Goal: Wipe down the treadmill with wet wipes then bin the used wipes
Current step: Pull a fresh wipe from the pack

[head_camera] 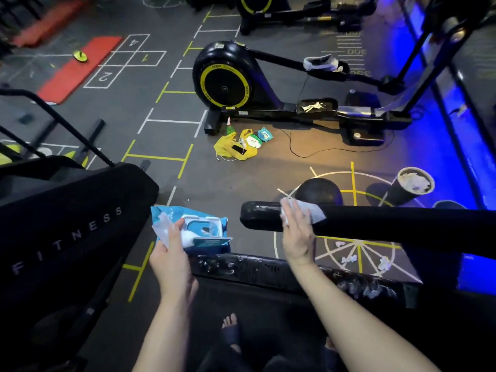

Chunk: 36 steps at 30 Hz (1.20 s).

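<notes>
Two feet (230, 328) show at the near edge, one largely cut off. The left hand (169, 253) grips one open wipes pack (200, 233), thumb on top; its fingers are hidden underneath. The right hand (296, 232) lies flat, fingers straight and together, pressing one wipe (312, 212) onto the treadmill rail (375, 221). Beyond the rail, a ball (319, 191) is half hidden. Far right stands one bin (414, 187) holding used wipes. Three crumpled wipes (349, 259) lie on the floor.
</notes>
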### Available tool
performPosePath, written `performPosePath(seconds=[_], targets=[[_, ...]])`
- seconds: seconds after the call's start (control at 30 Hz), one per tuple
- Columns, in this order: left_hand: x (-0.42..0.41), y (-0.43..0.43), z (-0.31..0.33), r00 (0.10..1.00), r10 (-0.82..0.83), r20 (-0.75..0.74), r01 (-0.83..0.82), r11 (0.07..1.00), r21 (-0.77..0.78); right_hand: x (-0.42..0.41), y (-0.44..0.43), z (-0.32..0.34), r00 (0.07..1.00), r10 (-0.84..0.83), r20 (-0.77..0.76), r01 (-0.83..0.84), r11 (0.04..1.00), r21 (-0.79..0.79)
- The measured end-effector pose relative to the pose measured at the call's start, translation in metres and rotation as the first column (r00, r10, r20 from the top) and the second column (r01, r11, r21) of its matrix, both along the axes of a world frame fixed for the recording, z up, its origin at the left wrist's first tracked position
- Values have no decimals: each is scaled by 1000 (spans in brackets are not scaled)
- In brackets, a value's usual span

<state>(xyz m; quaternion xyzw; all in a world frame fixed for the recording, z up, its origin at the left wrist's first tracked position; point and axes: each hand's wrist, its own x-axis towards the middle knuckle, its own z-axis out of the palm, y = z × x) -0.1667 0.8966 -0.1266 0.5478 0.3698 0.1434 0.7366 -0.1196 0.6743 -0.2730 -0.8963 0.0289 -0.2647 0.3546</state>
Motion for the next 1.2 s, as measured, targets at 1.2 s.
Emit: performPosePath(seconds=[1.2], targets=[[29, -108, 33, 932, -341, 122, 350, 935, -61, -85, -191, 123, 680, -705, -204, 631, 420, 652]])
